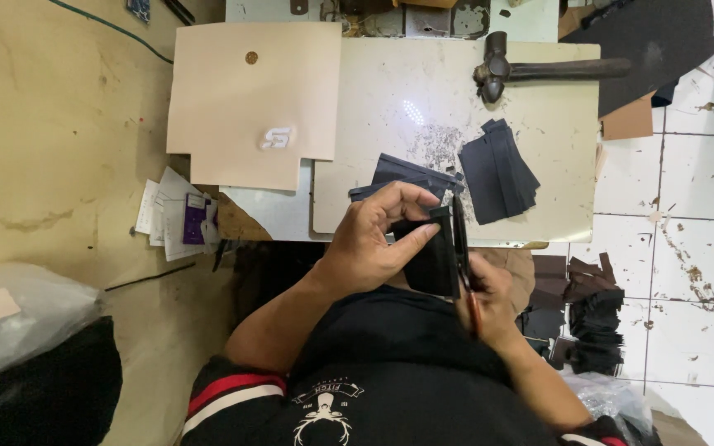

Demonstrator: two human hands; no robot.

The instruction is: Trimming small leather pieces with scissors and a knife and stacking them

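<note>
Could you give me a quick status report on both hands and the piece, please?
Left hand grips black leather piece. Right hand works scissors along its edge. Cut black pieces and hammer lie apart on the table.

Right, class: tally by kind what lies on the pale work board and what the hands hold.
Hammer: 1
Fanned stack of dark cut pieces: 1
Dark zip pouch: 1
Dark piece in left hand: 1
Scissors in right hand: 1
Total: 5
</note>
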